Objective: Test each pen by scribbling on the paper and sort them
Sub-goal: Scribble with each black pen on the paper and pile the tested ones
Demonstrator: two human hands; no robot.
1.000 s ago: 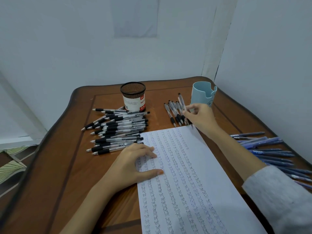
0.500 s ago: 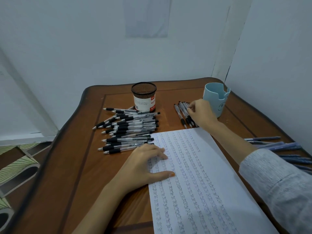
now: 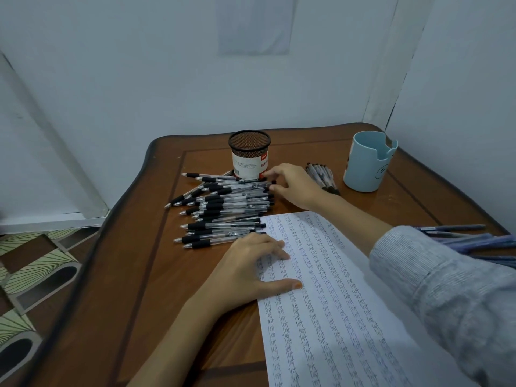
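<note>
- clear plastic pens with black grips (image 3: 223, 208), 11 o'clock heap: roughly twenty
- same kind, 1 o'clock bunch (image 3: 321, 175): about six
- blue pens (image 3: 469, 241), 3 o'clock: several
- black mesh cylinder holder (image 3: 249, 157): one
- light-blue plastic cup (image 3: 365, 166): one
- white scribbled paper sheet (image 3: 335, 303): one

pen pile (image 3: 223, 208) left of paper (image 3: 349, 303) | mesh holder (image 3: 249, 155) behind pile | pen bundle (image 3: 321, 174) between holder and cup (image 3: 365, 166) | all on counter (image 3: 139, 275)
</note>
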